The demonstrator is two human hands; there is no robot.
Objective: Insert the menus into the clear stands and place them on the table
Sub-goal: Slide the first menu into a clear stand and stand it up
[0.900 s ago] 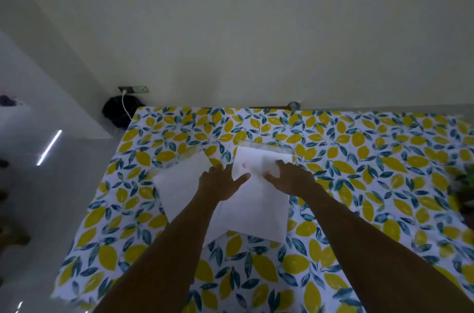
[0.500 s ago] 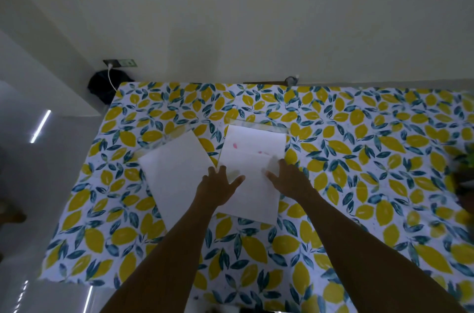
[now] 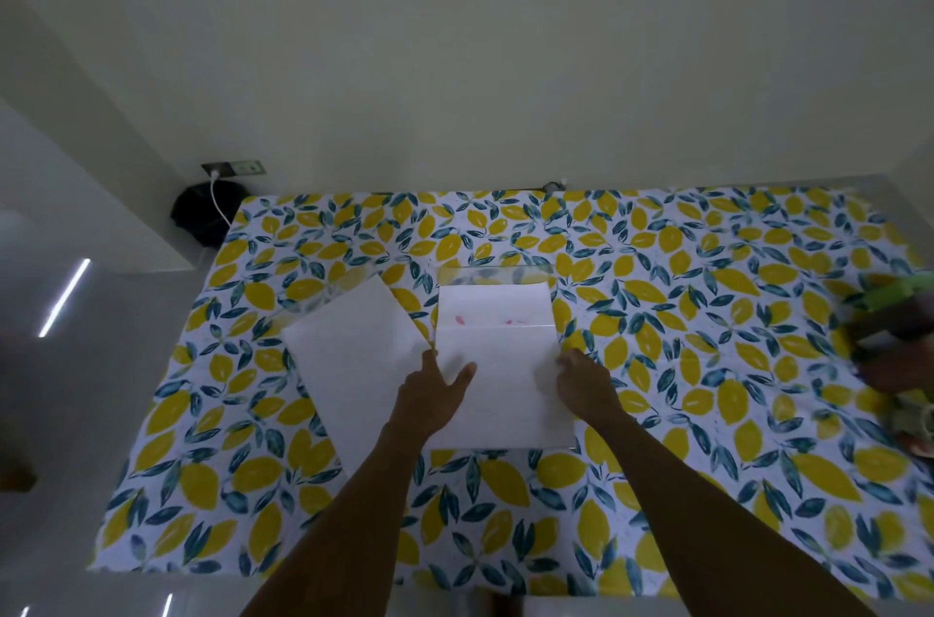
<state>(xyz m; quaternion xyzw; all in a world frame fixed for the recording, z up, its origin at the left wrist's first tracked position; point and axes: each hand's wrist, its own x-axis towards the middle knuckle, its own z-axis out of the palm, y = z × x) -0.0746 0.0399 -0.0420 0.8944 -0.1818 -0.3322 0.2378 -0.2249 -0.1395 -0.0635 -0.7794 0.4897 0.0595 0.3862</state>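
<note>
Lemon-and-leaf printed tablecloth (image 3: 657,364) over whole table. Flat on it, mid-table: two white rectangular paper menus, each partly in a clear acrylic stand. Left menu (image 3: 348,353) angled; right menu (image 3: 498,328) square, stand edge (image 3: 493,274) showing beyond its far end. Left hand (image 3: 429,394) spread, fingers resting on right menu's left edge. Right hand (image 3: 584,381) at its right edge, fingers curled; grip unclear.

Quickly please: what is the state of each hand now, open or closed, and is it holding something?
Left hand: open, fingers spread, resting on the white menu sheet.
Right hand: on the sheet's right edge; grip cannot be told.
</note>
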